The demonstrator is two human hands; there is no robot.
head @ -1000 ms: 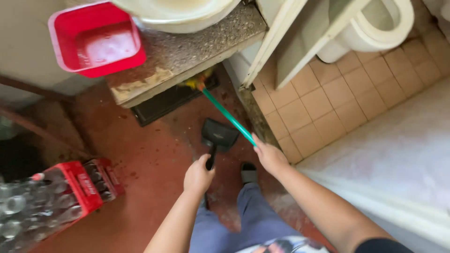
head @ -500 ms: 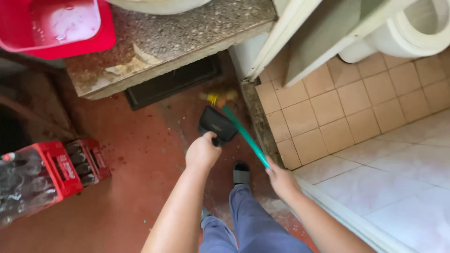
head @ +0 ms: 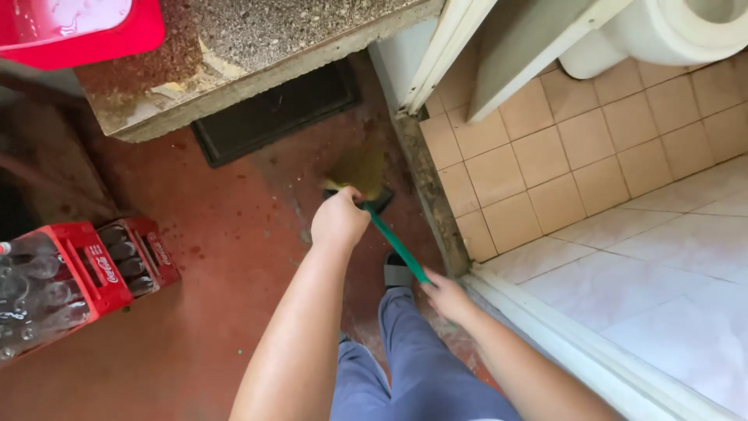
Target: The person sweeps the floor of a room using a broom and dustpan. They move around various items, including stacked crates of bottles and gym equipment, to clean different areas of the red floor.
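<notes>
While sweeping, we grip broom (head: 361,170) and dustpan (head: 380,201) by the threshold.
Left hand (head: 338,221) clasps dustpan; right hand (head: 446,296) holds the green handle (head: 397,245); next, short strokes.

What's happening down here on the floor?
A person is sweeping a red-brown floor. Their right hand grips the green handle of a small broom, whose yellowish bristles press on the floor by the tiled doorway step. Their left hand holds a black dustpan just behind the bristles. A red crate of glass bottles sits to the left, and a speckled stone counter is above.
</notes>
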